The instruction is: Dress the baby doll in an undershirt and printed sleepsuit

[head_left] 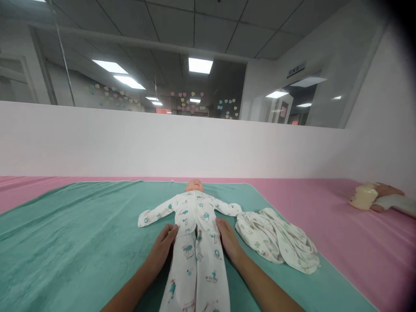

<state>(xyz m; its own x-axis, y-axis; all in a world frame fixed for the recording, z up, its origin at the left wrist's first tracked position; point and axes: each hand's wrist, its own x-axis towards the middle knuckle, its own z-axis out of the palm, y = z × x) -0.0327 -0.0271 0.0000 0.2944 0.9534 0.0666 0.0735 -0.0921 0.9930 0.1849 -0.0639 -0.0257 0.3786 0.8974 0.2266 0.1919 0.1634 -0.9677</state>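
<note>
A baby doll (194,186) in a white printed sleepsuit (191,229) lies on its back on a teal mat (65,242), with its arms spread and its head at the far end. My left hand (160,249) rests flat against the suit's left side at the waist, holding nothing. My right hand (230,242) lies flat on the other side of the suit, also holding nothing. Just right of my right hand sits a crumpled white printed cloth (276,240), which touches neither hand.
A pink sheet (325,203) lies under and around the mat. At far right, another person's hand (386,195) holds a cream-coloured container (365,197). A low white wall (162,147) runs behind the mat, with glass panels above it.
</note>
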